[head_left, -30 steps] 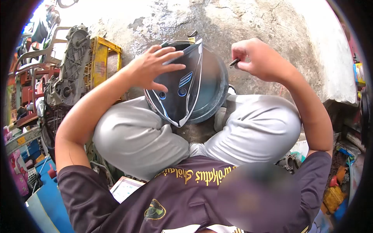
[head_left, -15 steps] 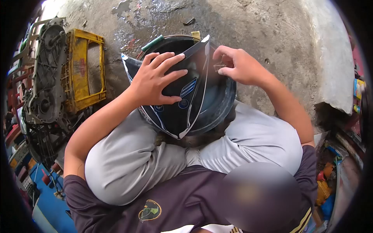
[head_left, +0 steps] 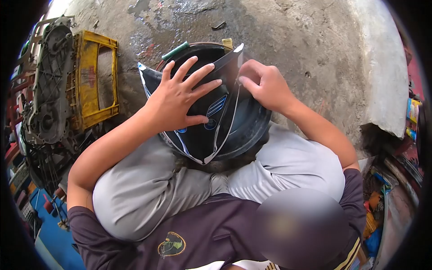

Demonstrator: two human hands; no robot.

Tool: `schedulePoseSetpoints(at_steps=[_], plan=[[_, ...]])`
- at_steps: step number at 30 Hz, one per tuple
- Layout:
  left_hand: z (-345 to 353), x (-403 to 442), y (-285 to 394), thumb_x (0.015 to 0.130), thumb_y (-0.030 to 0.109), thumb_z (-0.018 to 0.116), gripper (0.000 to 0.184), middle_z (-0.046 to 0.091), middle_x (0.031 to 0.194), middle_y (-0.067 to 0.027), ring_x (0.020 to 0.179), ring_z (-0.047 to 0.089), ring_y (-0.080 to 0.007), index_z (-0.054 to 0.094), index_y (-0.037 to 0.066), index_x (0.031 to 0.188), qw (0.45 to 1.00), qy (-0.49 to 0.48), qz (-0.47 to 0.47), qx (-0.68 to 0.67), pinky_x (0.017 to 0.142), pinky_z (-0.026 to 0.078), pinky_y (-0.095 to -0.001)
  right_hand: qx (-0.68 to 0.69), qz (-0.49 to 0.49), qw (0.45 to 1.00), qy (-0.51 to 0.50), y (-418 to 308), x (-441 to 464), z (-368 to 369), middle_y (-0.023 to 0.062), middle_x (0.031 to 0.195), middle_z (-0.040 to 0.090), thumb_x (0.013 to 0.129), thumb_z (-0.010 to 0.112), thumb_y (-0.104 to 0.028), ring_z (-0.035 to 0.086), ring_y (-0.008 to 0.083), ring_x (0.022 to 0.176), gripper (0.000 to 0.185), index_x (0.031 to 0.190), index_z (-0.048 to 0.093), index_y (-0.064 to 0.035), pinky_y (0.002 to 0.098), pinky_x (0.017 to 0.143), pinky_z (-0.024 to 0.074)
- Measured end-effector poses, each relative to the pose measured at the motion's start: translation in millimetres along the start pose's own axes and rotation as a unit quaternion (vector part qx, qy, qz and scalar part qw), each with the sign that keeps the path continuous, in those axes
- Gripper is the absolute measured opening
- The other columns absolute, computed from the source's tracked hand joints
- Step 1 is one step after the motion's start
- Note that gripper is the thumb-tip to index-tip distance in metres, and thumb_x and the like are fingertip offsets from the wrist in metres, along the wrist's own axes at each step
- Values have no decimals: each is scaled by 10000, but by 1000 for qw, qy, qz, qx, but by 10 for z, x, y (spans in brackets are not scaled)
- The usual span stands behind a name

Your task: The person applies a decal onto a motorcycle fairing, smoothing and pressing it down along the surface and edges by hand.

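A glossy black panel (head_left: 198, 139) with white edges and blue marks lies across a round black tub (head_left: 252, 135) between my bent legs. My left hand (head_left: 184, 92) rests on the panel with its fingers spread. At the panel's right white edge is my right hand (head_left: 263, 83), thumb and forefinger pinched together. What is between those fingertips is too small to make out. The tub's rim carries a green sleeve (head_left: 175, 51) and a yellow tag (head_left: 227, 43) at the far side.
A yellow crate (head_left: 96, 76) and a grey metal engine casing (head_left: 49, 85) stand at the left. A small dark object (head_left: 218, 25) lies on the wet concrete floor beyond the tub. A concrete ledge (head_left: 384, 67) runs along the right, with assorted parts below it.
My right hand has come left from beside the tub to the panel's edge. The dark piece seen in its fingers earlier is no longer visible. My left hand has settled on the panel, fingers spread.
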State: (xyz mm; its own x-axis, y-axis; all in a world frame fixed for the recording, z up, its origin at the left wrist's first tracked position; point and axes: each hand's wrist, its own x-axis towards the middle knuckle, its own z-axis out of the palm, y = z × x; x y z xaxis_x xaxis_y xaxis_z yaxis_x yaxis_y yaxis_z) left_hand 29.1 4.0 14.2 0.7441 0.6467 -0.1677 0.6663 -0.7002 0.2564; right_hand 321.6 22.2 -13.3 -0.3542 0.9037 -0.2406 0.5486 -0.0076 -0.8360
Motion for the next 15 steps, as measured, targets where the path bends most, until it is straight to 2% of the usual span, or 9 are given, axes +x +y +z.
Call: schedulePoseSetpoints(at_steps=[2,3,5,8,10,12,14,15], plan=[[-52,17,-1,697,635,876,1062,263,1766,-84,1632,179,-403,476,308,1625,999,-23,3,-25,1250,160,-728,-8,-29,999,37,27,26,2,163,791,732,912,736,-166,714,283,702,204,1054,716,-21,393,683,538],[-84,28,-4,697,635,876,1062,263,1766,-84,1632,179,-403,476,308,1625,999,-21,6,-25,1250,160,-728,-10,-28,999,40,16,31,-24,163,791,732,912,736,-166,714,283,702,204,1054,716,-21,393,683,538],[-141,32,-10,619,637,916,1199,208,1788,-77,1654,113,-412,412,336,1665,998,-62,12,-10,1238,88,-785,-28,3,1000,1,-23,46,-70,168,927,784,937,721,-148,760,234,820,233,1113,726,5,361,767,574],[-174,37,-16,560,619,948,1252,189,1794,-70,1660,83,-414,415,352,1661,997,-75,6,-30,1216,34,-824,-36,21,999,-13,-129,65,-88,172,896,774,929,724,-135,756,244,810,225,1097,729,15,360,754,571],[-153,34,20,546,601,960,1261,189,1794,-66,1659,82,-420,416,366,1659,996,-83,2,-40,1209,34,-832,-28,10,999,-12,-131,27,-25,179,884,761,918,723,-110,749,260,780,200,1068,727,21,371,729,572],[-145,49,-1,540,594,964,1258,190,1793,-65,1659,77,-422,424,370,1654,996,-84,-8,-36,1210,31,-830,-56,-119,990,-42,-78,59,31,185,892,756,912,717,-86,740,267,745,178,1050,720,28,386,701,572],[-152,51,-3,541,595,963,1255,191,1792,-67,1658,75,-424,428,364,1652,995,-87,-6,-42,1208,33,-831,-68,-126,989,-31,-96,107,-2,191,898,750,904,718,-63,741,287,751,168,1046,712,28,389,705,575],[-151,46,-5,545,596,962,1254,191,1792,-69,1658,77,-424,426,360,1653,995,-85,-5,-43,1210,35,-829,-54,-106,993,-1,-103,151,-27,196,904,738,897,717,-69,736,342,809,158,1028,696,17,420,735,573]])
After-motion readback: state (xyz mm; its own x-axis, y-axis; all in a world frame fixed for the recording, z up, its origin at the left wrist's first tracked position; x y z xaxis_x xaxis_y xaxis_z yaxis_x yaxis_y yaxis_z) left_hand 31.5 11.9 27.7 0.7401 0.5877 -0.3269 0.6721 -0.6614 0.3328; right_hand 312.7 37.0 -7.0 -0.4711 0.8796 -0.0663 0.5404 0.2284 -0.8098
